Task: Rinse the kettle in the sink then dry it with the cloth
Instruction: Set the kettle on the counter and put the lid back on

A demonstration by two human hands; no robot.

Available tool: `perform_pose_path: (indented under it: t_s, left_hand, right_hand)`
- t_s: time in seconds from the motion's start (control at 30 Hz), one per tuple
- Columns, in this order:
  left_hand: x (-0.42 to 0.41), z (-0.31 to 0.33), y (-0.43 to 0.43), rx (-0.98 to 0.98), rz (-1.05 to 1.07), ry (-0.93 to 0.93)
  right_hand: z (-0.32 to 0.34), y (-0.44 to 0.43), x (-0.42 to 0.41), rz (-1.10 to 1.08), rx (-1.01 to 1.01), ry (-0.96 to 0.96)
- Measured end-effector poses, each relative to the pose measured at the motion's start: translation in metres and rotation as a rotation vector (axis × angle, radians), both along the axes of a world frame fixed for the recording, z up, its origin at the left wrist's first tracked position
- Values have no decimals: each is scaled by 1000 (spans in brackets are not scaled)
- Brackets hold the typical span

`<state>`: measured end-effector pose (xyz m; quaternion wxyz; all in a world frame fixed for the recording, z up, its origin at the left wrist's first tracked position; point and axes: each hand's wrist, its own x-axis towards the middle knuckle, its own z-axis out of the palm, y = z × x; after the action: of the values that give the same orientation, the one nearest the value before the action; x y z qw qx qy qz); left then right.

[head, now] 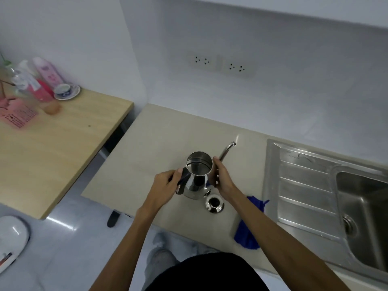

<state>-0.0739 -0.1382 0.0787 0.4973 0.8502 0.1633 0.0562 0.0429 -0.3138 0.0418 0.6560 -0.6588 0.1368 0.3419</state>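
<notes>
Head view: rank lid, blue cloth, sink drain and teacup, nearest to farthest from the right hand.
1. lid, just below the right hand
2. blue cloth, counter's front edge
3. sink drain, far right
4. teacup, far left table

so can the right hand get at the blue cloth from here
Probably yes: the blue cloth lies uncovered on the counter under that forearm, but the right hand grips the kettle and must let go first.
</notes>
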Motion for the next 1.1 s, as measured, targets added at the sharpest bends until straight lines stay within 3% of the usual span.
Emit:
perform_pose_path:
  t_s: [0.57, 0.97, 1.1]
  left_hand:
    - [52, -47, 114, -103, -258, 153]
    - [66, -64, 116, -157, -292, 213]
    - [67, -61, 117, -209, -290, 231]
  right_hand:
    - [-29, 90, 17, -276, -35, 85]
    - [-41, 96, 28, -315, -56, 77]
    - [-45, 88, 29, -211, -87, 51]
